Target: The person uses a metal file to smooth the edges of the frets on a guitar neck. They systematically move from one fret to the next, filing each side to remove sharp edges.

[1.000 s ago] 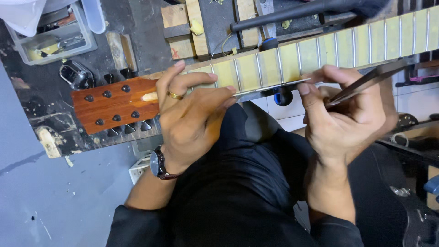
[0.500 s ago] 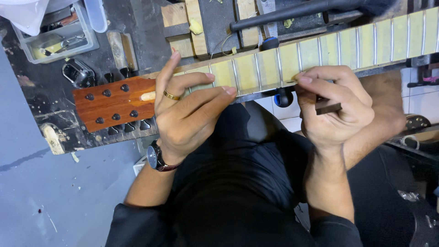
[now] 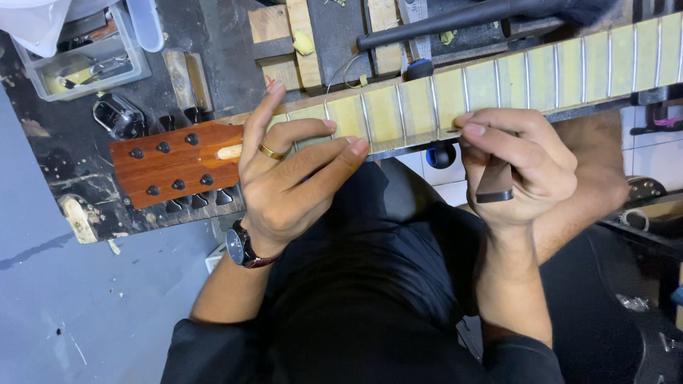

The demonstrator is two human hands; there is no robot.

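Observation:
A guitar neck (image 3: 541, 75) lies across the bench, its fretboard covered in yellowish tape between metal frets. Its reddish wooden headstock (image 3: 174, 165) points left. My left hand (image 3: 288, 178), with a gold ring and a wristwatch, rests on the neck beside the headstock, fingers spread over the first frets. My right hand (image 3: 516, 167) grips a small dark flat tool (image 3: 494, 181), held upright against the near edge of the fretboard a few frets further along.
A clear plastic box (image 3: 82, 60) of small parts stands at the back left, with a small dark metal device (image 3: 121, 117) beside it. Wooden blocks (image 3: 288, 39) and a long dark bar (image 3: 455, 18) lie behind the neck. Grey floor shows at the lower left.
My right hand has turned the flat tool from lying level and pointing right to standing upright in the fist, and has shifted left along the neck's edge. My left hand has stayed in place.

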